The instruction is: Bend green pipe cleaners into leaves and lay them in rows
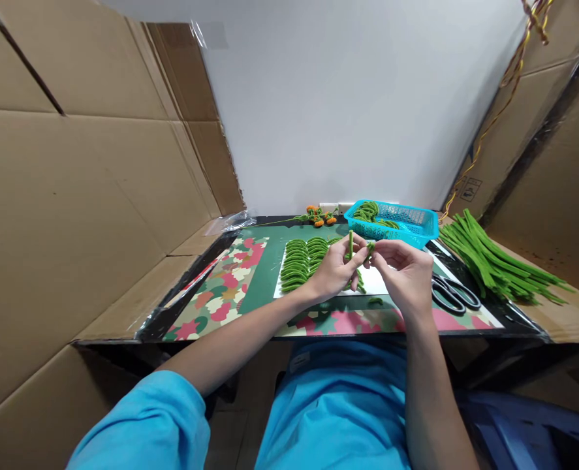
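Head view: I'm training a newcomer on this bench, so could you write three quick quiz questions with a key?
1. True or false: the left hand holds an upright green strip.
2. Where does the bundle of long green strips lie? A) in the blue basket; B) beneath the left hand; C) to the right of the right hand.
3. Fill in: the cutting tool lying near the right hand is the ____.

Key: 1 true; 2 C; 3 scissors.
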### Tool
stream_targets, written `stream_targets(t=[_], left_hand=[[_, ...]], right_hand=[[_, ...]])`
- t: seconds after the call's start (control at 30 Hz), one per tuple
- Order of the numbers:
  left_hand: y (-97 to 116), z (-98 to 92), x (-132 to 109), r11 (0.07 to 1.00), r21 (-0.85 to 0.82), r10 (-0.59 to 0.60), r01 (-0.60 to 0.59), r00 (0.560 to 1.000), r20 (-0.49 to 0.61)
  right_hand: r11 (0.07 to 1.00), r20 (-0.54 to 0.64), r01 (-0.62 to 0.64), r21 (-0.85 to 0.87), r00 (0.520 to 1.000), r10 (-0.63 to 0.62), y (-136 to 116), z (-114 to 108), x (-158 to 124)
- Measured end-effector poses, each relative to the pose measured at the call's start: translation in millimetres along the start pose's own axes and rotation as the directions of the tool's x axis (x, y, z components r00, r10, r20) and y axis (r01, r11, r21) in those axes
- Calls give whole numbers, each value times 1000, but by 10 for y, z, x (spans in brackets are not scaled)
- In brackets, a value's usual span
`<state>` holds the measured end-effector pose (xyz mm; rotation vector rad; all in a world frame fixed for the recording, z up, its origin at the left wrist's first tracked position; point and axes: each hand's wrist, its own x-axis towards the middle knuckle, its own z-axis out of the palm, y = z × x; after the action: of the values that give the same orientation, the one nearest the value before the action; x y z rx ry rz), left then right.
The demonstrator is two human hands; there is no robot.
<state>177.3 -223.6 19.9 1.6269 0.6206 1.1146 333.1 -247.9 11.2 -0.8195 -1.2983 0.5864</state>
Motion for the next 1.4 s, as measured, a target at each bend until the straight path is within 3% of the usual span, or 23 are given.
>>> stream_targets(t=[0.2, 0.5, 0.97, 1.17, 1.4], left_hand=[[-20, 3, 1, 1000, 15, 9, -10, 1000, 18], [28, 50, -44, 997, 71, -16, 12, 998, 55], [-20, 16, -27, 994, 107, -17, 10, 998, 63], [-43, -37, -8, 994, 102, -33, 28, 998, 51], [-10, -54, 18, 995, 74, -77, 73, 996, 50]], right_hand=[[1000, -18, -1, 18, 1000, 1, 9, 15, -7], [997, -151, -74, 17, 986, 76, 18, 59, -26], [996, -75, -85, -26, 994, 83, 39, 32, -28], [991, 55, 8, -136, 998, 0, 84, 25, -2], [977, 107, 94, -192, 991, -75, 50, -4, -9]])
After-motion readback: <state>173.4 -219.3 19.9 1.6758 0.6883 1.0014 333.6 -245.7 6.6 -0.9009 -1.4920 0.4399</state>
